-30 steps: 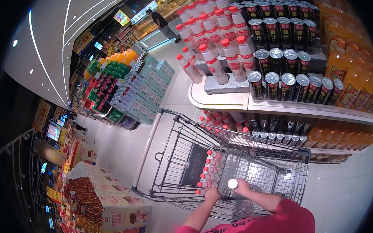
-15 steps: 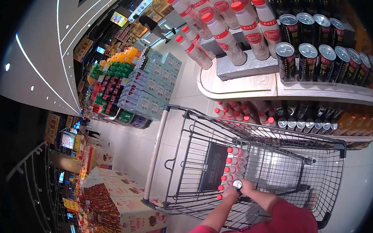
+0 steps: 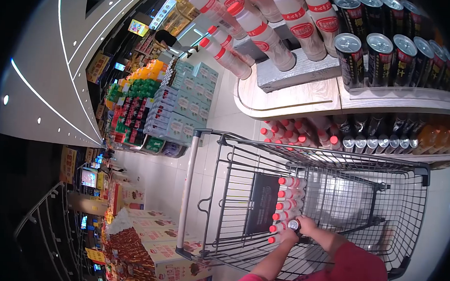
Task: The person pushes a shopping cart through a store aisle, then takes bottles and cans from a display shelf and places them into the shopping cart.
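Note:
A black can with a silver top (image 3: 293, 225) is upright between my hands inside the shopping cart (image 3: 184, 189). My left hand (image 3: 289, 237) grips it from the lower left. My right hand (image 3: 307, 226) closes on its right side. Fingers are partly hidden behind the can and by each other. Just left of and above my hands, several clear bottles with red caps (image 3: 293, 193) lie in a row on the cart floor, beside a dark panel (image 3: 262, 203). The nearest bottles touch or almost touch my left hand.
A shelf (image 3: 286, 107) beyond the cart carries red-capped bottles (image 3: 269, 42) and black cans (image 3: 379, 59), with more drinks below. Stacked light-green cartons (image 3: 189, 106) stand farther left. Snack boxes (image 3: 175, 254) are piled at lower left. A person in dark clothing (image 3: 166, 39) is far off.
The view has shifted slightly, so the cart and bottles appear a little farther right. Both hands stay at the can beside the bottle row. The distant person appears farther left and lower.

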A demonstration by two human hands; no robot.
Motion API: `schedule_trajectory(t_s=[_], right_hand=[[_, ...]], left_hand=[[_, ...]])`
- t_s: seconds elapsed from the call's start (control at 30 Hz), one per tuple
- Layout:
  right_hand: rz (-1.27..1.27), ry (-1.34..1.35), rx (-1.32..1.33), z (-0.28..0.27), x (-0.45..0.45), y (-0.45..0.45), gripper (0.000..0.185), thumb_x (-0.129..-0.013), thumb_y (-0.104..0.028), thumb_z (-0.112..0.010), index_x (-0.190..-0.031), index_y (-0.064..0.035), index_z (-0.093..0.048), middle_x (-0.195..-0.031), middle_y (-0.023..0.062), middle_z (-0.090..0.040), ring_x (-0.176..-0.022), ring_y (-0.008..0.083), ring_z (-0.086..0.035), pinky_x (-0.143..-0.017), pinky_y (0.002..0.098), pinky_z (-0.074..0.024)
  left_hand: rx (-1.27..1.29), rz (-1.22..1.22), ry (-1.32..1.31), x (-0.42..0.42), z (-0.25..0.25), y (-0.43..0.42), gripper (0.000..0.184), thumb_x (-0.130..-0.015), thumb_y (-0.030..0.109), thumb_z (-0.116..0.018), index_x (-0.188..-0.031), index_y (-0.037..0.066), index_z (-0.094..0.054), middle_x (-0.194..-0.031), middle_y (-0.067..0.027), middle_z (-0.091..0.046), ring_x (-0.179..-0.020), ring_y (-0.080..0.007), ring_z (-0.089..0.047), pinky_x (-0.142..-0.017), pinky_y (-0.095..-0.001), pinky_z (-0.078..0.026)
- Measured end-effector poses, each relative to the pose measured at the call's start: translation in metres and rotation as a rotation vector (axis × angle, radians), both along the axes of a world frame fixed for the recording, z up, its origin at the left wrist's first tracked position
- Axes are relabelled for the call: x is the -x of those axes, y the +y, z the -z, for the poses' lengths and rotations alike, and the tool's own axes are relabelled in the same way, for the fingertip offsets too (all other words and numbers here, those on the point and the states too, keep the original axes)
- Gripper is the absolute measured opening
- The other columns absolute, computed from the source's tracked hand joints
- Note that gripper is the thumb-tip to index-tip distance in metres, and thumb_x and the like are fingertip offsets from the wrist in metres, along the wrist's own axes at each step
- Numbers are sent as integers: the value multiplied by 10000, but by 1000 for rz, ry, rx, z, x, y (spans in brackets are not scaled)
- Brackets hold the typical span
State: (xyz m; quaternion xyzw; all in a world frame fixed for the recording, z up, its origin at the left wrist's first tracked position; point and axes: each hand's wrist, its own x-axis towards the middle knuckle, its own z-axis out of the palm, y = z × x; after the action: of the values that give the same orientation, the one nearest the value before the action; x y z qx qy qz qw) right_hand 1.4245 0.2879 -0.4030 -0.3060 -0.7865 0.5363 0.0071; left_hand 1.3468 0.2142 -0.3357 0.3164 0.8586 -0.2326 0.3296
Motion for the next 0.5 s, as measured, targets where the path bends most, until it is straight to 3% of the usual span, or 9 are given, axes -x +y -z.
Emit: schedule_trajectory(t_s=[0.07,0.2,0.3,0.43,0.5], right_hand=[[-41,-14,-6,-4,-4,-1,527,-636,-85,-655,-1138,-94,-495,-1137,114,-539,-1063,303,-533,-903,385,-445],[-50,-26,40,-1,-3,-3,633,-646,-58,-646,-1237,-84,-422,-1258,145,-456,-1130,315,-498,-950,384,-425],[-51,-40,35,6,-4,-9,670,-660,-68,-643,-1278,-60,-384,-1323,172,-408,-1183,308,-468,-978,373,-411],[-55,-83,53,2,-15,-7,646,-675,-108,-639,-1264,-27,-387,-1265,166,-445,-1157,301,-485,-957,375,-426],[-31,-96,51,-2,-23,-5,631,-659,-120,-646,-1238,-24,-414,-1213,166,-480,-1125,304,-508,-929,372,-446]], left_hand=[[-9,24,54,-2,5,-2,401,-725,271,-644,-1044,29,-626,-1027,-197,-635,-983,-305,-616,-851,-398,-478],[-22,-162,-46,13,16,-6,445,-687,282,-692,-1051,36,-623,-1061,-190,-626,-1011,-299,-605,-865,-394,-477],[-1,-168,-31,7,-4,4,470,-675,279,-711,-1068,40,-615,-1092,-172,-620,-1033,-289,-598,-872,-383,-478],[183,-63,-46,-6,-39,30,432,-733,220,-653,-1127,51,-599,-1155,-126,-606,-1074,-251,-584,-882,-357,-476],[120,-40,-6,8,-9,11,479,-692,289,-695,-1101,55,-616,-1126,-135,-618,-1052,-266,-595,-876,-364,-478]])
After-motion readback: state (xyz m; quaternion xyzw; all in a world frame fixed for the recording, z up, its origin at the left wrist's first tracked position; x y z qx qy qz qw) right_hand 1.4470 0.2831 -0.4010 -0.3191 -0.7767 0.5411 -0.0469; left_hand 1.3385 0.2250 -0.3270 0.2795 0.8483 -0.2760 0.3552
